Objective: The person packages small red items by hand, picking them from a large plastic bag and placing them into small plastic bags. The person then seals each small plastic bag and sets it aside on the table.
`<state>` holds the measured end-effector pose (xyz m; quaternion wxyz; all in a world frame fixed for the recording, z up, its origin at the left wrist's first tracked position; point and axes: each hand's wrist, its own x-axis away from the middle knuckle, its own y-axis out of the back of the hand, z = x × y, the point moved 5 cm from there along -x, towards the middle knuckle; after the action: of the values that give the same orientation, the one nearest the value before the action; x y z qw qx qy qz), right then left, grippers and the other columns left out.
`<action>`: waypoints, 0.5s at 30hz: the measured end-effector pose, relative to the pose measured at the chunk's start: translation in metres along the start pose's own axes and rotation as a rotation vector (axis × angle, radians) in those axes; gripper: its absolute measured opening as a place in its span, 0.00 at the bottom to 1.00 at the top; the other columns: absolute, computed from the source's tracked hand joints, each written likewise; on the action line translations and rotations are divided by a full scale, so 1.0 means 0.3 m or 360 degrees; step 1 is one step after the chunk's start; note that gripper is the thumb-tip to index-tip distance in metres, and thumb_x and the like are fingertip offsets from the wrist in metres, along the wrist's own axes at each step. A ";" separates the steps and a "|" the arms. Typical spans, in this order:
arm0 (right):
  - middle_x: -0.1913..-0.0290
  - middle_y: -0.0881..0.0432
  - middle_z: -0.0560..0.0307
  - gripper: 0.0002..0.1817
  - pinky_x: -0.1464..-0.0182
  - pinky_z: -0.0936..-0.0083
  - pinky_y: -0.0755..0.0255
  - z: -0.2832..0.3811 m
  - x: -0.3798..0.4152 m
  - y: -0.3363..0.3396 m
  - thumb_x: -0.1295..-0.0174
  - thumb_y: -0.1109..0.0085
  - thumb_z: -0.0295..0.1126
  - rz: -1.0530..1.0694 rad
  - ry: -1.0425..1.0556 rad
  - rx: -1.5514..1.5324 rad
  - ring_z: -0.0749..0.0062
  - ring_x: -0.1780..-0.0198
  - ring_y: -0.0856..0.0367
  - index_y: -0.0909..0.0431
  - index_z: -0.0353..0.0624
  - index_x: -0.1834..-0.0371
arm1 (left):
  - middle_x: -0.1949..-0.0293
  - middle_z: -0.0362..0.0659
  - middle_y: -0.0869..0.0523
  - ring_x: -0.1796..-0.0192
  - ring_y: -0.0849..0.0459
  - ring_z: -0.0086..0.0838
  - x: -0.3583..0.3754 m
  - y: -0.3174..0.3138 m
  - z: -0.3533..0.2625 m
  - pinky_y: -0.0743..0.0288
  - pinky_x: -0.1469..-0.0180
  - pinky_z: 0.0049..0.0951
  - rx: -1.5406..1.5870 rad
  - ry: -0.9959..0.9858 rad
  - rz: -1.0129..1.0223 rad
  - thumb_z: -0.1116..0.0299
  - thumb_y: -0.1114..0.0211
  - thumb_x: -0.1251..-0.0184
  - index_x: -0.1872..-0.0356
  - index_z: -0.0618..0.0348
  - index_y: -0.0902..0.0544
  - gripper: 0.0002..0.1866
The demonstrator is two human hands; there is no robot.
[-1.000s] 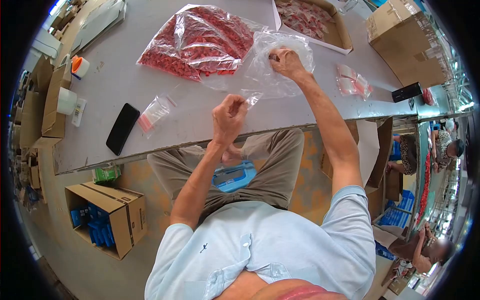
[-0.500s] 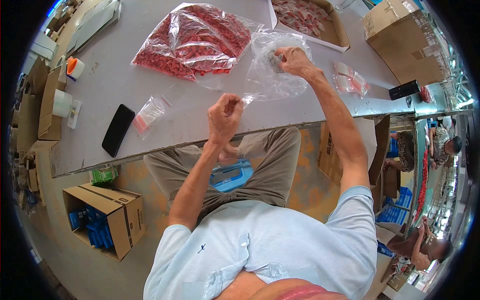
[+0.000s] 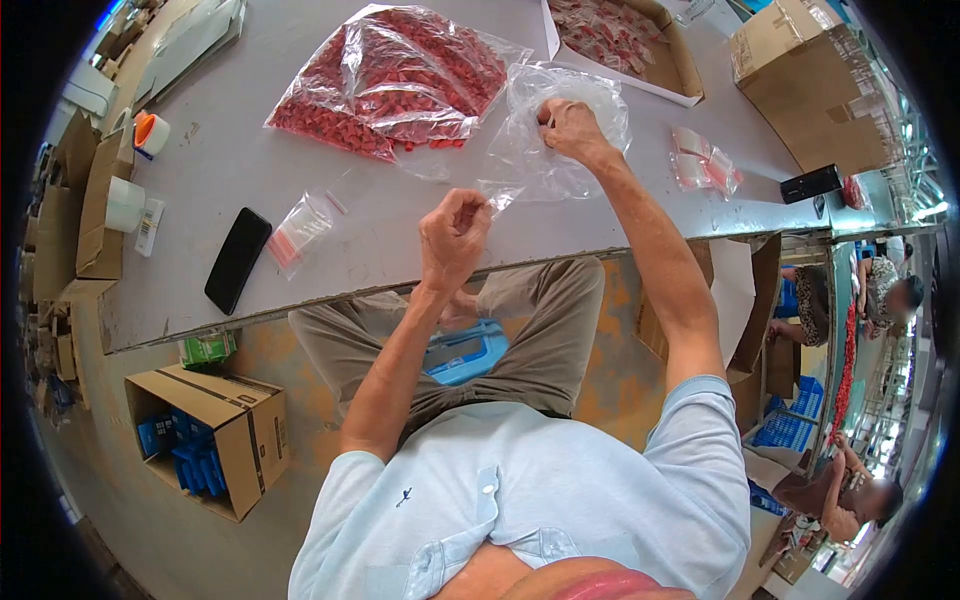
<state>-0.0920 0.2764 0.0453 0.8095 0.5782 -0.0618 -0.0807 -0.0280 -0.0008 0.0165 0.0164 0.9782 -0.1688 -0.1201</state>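
Observation:
My left hand (image 3: pixel 455 238) is closed just over the table's near edge, pinching a small clear plastic bag (image 3: pixel 503 197) between thumb and fingers. Beyond it lies a large crumpled clear bag (image 3: pixel 590 92). My right hand (image 3: pixel 575 130) is over that bag, fingers curled together and pointing left. What its fingertips hold, if anything, is hidden. Left of the crumpled bag is a big clear bag of small red pieces (image 3: pixel 400 85).
On the grey table (image 3: pixel 380 225) lie a black phone (image 3: pixel 238 261), small zip bags (image 3: pixel 302 232), more packets (image 3: pixel 704 160) and a black object (image 3: pixel 810 183). An open box of red packets (image 3: pixel 685 97) and a cardboard box (image 3: pixel 805 85) stand at the back right. Other people are at the right.
My right hand has moved slightly left and nearer to me over the crumpled bag, covering the small greyish items seen there before. My left hand has barely shifted and keeps its pinch.

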 end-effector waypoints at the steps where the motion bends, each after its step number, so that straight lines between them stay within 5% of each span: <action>1: 0.51 0.10 0.42 0.15 0.40 0.59 0.20 -0.004 -0.003 -0.003 0.45 0.30 0.33 -0.0003 0.0002 0.0001 0.47 0.46 0.12 0.12 0.41 0.56 | 0.72 0.29 0.21 0.70 0.28 0.10 0.001 0.002 -0.001 0.32 0.68 0.16 0.0000 -0.0004 -0.0001 0.78 0.31 0.28 0.58 0.63 0.15 0.02; 10: 0.60 0.09 0.44 0.10 0.44 0.61 0.18 -0.062 0.018 0.057 0.44 0.35 0.27 -0.0072 0.0048 -0.0168 0.52 0.54 0.09 0.12 0.39 0.59 | 0.70 0.31 0.16 0.67 0.21 0.11 0.001 0.004 0.004 0.26 0.64 0.16 -0.0012 -0.0023 -0.0026 0.78 0.32 0.28 0.58 0.63 0.15 0.02; 13: 0.63 0.09 0.47 0.09 0.52 0.66 0.15 -0.092 0.039 0.066 0.40 0.36 0.25 -0.0022 -0.0057 -0.0393 0.62 0.61 0.08 0.12 0.37 0.58 | 0.70 0.31 0.15 0.67 0.21 0.11 0.006 0.004 0.013 0.26 0.64 0.16 0.0004 0.0011 -0.0043 0.79 0.31 0.28 0.58 0.63 0.15 0.02; 15: 0.66 0.10 0.53 0.08 0.65 0.78 0.14 -0.103 0.053 0.074 0.31 0.37 0.25 0.0055 -0.0137 -0.0790 0.77 0.70 0.12 0.13 0.34 0.54 | 0.69 0.31 0.15 0.67 0.21 0.11 0.004 0.010 0.005 0.26 0.64 0.16 -0.0014 -0.0005 -0.0098 0.78 0.31 0.28 0.58 0.64 0.14 0.02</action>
<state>-0.0691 0.3089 0.0565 0.9247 0.3564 -0.0843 -0.1042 -0.0282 -0.0040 0.0151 0.0169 0.9826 -0.1382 -0.1230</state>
